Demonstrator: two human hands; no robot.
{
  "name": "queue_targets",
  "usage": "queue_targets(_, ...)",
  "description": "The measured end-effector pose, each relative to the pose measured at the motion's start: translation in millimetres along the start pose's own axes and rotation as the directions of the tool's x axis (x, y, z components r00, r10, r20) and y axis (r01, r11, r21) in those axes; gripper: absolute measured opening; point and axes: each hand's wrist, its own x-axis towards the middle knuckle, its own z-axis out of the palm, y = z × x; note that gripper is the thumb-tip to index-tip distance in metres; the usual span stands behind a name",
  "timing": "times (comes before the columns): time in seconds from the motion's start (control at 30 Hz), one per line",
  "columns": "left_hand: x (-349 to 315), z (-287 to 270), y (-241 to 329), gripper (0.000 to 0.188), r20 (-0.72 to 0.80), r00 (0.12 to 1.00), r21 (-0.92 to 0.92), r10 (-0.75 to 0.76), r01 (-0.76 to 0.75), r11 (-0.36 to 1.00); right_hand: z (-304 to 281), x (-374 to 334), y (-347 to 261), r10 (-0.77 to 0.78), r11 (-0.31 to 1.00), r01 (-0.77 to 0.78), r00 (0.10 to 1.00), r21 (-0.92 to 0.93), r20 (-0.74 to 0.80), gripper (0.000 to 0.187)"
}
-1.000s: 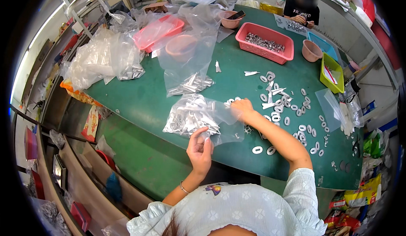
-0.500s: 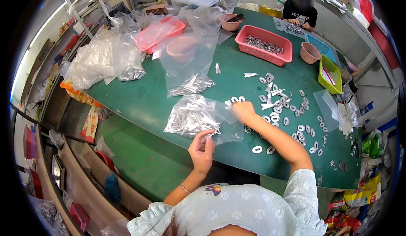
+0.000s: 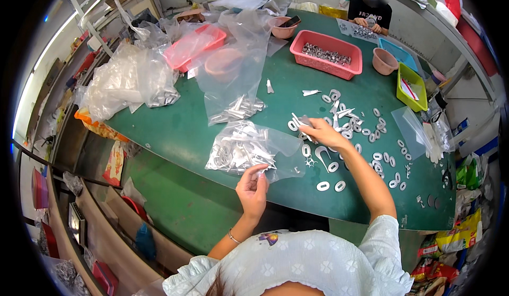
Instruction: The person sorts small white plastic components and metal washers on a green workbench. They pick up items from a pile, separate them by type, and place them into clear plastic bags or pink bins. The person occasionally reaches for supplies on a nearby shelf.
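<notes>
My left hand (image 3: 252, 191) is at the near edge of a clear plastic bag (image 3: 290, 161), with thumb and fingers closed on its plastic. Silver-grey metal pieces (image 3: 238, 148) fill most of the bag, some slender and pointed, some ring-like. To the right, over the green table, my right hand (image 3: 322, 132) grips a few slender silver pieces (image 3: 301, 121); the fingers partly hide them. Around it lie flat oval rings with slots (image 3: 333, 166) and a hook-shaped piece (image 3: 321, 155). Beyond the first bag, another clear bag (image 3: 233, 86) holds similar slender pieces.
A pink basket (image 3: 327, 69) of small metal parts stands toward the back, near a pink bowl (image 3: 384, 62) and a green basket (image 3: 411, 86). Plastic bags (image 3: 124, 78) crowd the far left. Another person (image 3: 370, 12) works at the far right end of the table (image 3: 175, 131).
My right hand has drawn back to the right from the bag's far side and now shows slender pieces in its fingers. The hook-shaped piece has come into sight. My left hand stays put.
</notes>
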Motion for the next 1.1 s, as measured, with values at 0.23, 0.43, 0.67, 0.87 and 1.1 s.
queue_targets(0.23,-0.2,2.8,3.1,0.023,-0.014,1.000,-0.067,-0.017,0.016,0.998,14.3,-78.5,-83.2,-0.100,0.993,0.117,0.919,-0.021,0.382,0.033)
queue_targets(0.43,2.3,5.8,7.3,0.032,0.022,1.000,-0.033,-0.009,0.010,0.999,79.8,-16.8,-44.8,0.118,0.959,-0.035,0.951,-0.281,0.285,0.040)
queue_targets(0.67,-0.7,-4.9,5.3,0.034,0.008,1.000,-0.028,-0.012,0.013,1.000,35.9,0.2,-79.6,-0.165,0.867,0.417,0.757,-0.273,0.632,0.044)
queue_targets(0.87,-2.1,-5.1,1.3,0.032,0.049,0.999,0.019,0.016,-0.017,1.000,-73.6,58.1,-9.6,-0.146,0.973,0.159,0.985,0.168,-0.088,0.027)
queue_targets(1.1,-0.6,-6.0,-8.7,0.027,-0.013,0.995,0.052,0.101,-0.100,0.994,-55.6,120.2,102.7,-0.361,0.455,-0.258,0.822,-0.853,-0.441,0.027)
